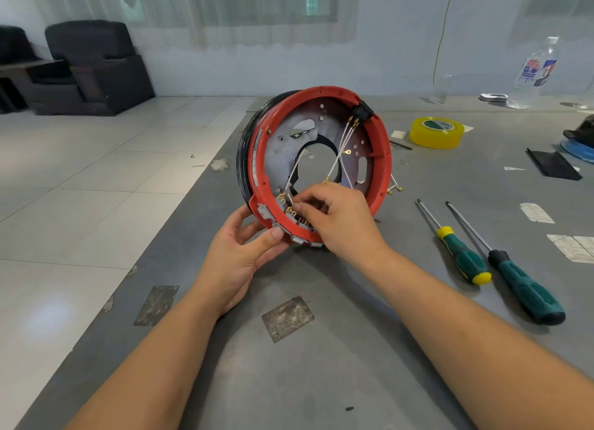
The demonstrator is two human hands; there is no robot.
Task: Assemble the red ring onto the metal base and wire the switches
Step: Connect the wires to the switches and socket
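The red ring sits around the metal base, and the whole assembly stands tilted on its edge on the grey table. My left hand grips the ring's lower rim, thumb on the outside by the grey switch buttons. My right hand reaches inside the ring and pinches a white wire with a brass terminal at the switch contacts. More white wires run from a black switch at the top right and hang loose across the base's central hole.
Two green-handled screwdrivers lie to the right. A yellow tape roll, a plastic bottle, a glass and paper scraps lie farther right. The table's left edge drops to a tiled floor.
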